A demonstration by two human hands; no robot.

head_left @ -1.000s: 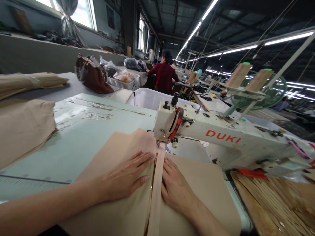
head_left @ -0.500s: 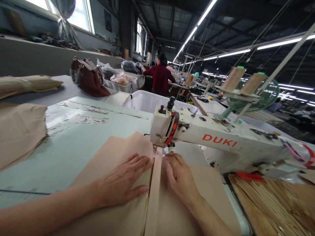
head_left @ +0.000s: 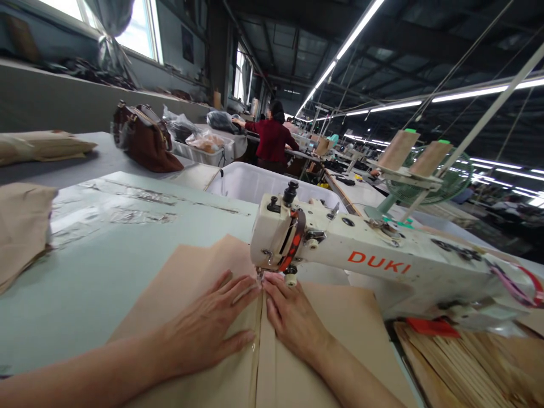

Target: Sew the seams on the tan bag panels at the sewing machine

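Note:
My left hand (head_left: 212, 317) lies flat, with fingers and thumb spread, on a beige sheet of material (head_left: 348, 323) left of the needle. On the other side, my right hand (head_left: 295, 317) rests with its fingers stretched forward, tips close to the presser foot (head_left: 260, 274). Between them a narrow beige strip (head_left: 267, 368) runs along a seam toward the foot. The white sewing machine (head_left: 331, 232) marked DUKI stands over the far edge of the sheet. Whether the sheet is cloth or leather, I cannot tell.
Beige pieces (head_left: 23, 226) lie at left on the pale green tabletop (head_left: 85, 283). Behind are a brown handbag (head_left: 147, 141) and a white bin (head_left: 242, 178). Thread cones (head_left: 399, 150) stand behind the machine, a wooden board (head_left: 467, 362) at right. A person in red (head_left: 272, 139) works farther back.
My right hand has moved left onto the strip beside the presser foot. The dark gap along the strip looks narrower. My left hand stays flat on the sheet; the camera view has shifted slightly.

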